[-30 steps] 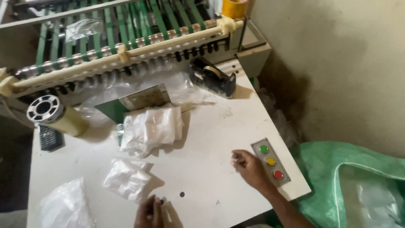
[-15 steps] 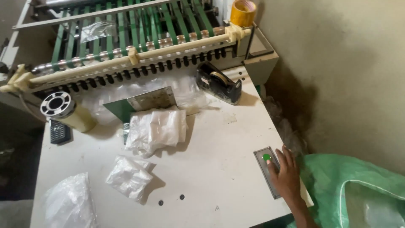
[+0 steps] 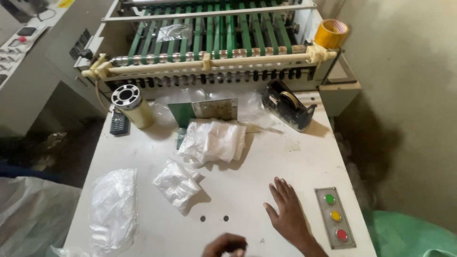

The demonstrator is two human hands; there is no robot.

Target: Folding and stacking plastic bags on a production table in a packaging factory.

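Observation:
My right hand (image 3: pixel 286 213) lies flat on the white machine table (image 3: pixel 266 162), fingers spread, just left of the button panel (image 3: pixel 335 216) with green, yellow and red buttons. It holds nothing. My left hand (image 3: pixel 226 245) shows only partly at the bottom edge, fingers curled; whether it holds anything is unclear. Two bundles of clear plastic bags lie ahead: a larger stack (image 3: pixel 213 140) near the machine's outlet and a smaller one (image 3: pixel 177 182) closer to me.
A green-belted conveyor machine (image 3: pixel 214 33) fills the far side. A black tape dispenser (image 3: pixel 288 104), a yellow tape roll (image 3: pixel 331 33), a large film roll (image 3: pixel 132 104), a dark calculator (image 3: pixel 119 123) and a crumpled clear bag (image 3: pixel 113 209) are around. A green sack (image 3: pixel 409 235) lies at right.
My right hand moved left off the button panel and now rests flat on the table. My left hand came back into view at the bottom edge. The view tilted up toward the machine.

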